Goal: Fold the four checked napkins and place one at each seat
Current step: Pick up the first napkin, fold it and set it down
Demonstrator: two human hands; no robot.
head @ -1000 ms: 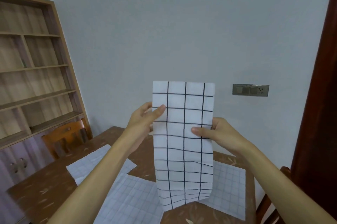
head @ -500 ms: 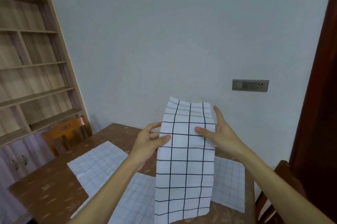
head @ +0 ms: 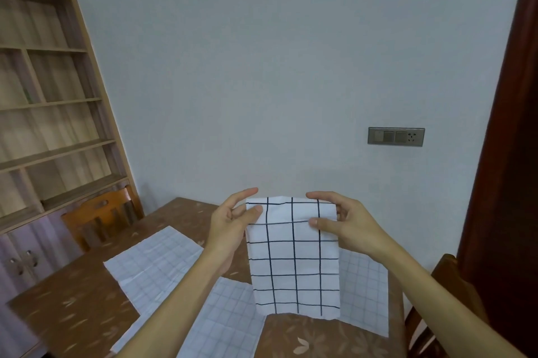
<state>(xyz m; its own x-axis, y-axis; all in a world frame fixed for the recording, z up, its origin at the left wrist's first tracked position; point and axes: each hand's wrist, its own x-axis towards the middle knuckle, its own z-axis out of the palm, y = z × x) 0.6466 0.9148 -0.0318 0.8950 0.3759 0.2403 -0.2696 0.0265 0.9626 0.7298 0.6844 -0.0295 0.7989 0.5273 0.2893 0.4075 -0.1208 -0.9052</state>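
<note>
I hold a white napkin with a black check [head: 294, 258] upright above the table; it hangs as a narrow folded strip. My left hand [head: 233, 223] pinches its top left corner and my right hand [head: 346, 220] pinches its top right edge, thumb in front. Three other checked napkins lie flat and unfolded on the table: one at the left [head: 154, 264], one near me in the middle [head: 224, 319], one at the right [head: 366, 293], partly hidden behind the held napkin.
The brown patterned table [head: 67, 308] stands against a pale wall. A wooden chair [head: 99, 218] stands at the far left side, another chair [head: 448, 276] at the right. A bookshelf [head: 49, 113] fills the left; a dark door frame is at the right.
Both hands have come down with the napkin, and the hanging strip is now shorter. The hands have shifted from its sides up to its top corners.
</note>
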